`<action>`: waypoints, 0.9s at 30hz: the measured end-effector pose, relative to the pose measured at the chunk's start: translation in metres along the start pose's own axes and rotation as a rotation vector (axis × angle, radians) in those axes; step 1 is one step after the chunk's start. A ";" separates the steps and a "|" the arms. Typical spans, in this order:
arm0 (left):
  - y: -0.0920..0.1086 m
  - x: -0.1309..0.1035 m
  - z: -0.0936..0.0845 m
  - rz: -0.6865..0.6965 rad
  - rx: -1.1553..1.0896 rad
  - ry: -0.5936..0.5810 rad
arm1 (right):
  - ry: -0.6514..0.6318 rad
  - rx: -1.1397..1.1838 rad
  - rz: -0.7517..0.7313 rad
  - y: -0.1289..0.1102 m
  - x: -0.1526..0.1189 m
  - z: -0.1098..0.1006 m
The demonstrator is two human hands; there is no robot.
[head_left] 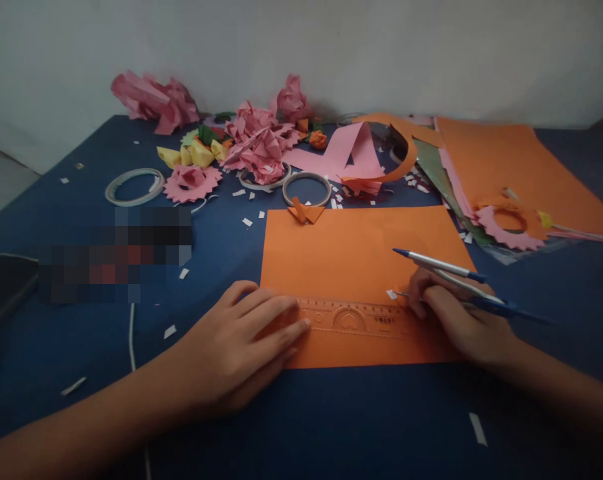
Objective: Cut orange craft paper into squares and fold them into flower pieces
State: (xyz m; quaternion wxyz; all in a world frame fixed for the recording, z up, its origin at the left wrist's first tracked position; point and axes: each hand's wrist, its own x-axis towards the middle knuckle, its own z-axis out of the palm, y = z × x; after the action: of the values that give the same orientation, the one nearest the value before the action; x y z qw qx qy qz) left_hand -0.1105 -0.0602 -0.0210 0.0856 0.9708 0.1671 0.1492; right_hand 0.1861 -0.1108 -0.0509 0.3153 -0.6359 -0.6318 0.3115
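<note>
An orange sheet (361,253) lies on the blue table. Across its lower part rests a clear plastic ruler (349,319) with a protractor shape in it. My left hand (246,340) lies flat with fingers spread, its fingertips on the ruler's left end. At the ruler's right end, my right hand (456,313) is closed around a compass (461,283), whose thin tip points left near the ruler's upper edge. A silver-blue pen-like part (436,263) sticks out above the fingers. Beside the tip is a small white scrap (391,294).
Crumpled pink paper (256,140), tape rolls (135,187) and a curled orange strip (406,153) sit at the back. More orange sheets (501,160) lie back right. A dark phone-like object (6,287) is far left, near a white cable (131,333). Paper scraps are scattered about.
</note>
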 end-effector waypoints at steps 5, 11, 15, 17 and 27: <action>0.002 0.000 0.003 0.032 0.025 0.012 | -0.023 0.010 0.007 -0.001 -0.002 0.000; -0.003 0.004 0.006 0.078 0.054 0.022 | -0.038 0.053 -0.029 -0.005 -0.001 -0.001; -0.002 0.003 -0.004 0.156 0.116 0.000 | -0.015 0.050 -0.043 -0.006 -0.001 -0.002; 0.000 0.003 -0.007 0.190 0.155 -0.016 | 0.000 0.029 -0.038 -0.005 -0.001 -0.002; 0.004 0.009 0.004 0.175 0.187 -0.002 | -0.020 -0.004 -0.048 -0.006 0.000 -0.003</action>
State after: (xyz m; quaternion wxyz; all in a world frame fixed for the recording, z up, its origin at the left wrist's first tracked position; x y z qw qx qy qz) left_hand -0.0998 -0.0607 -0.0215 -0.0187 0.9856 0.0949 0.1390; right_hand 0.1851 -0.1111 -0.0445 0.3149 -0.6182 -0.6506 0.3090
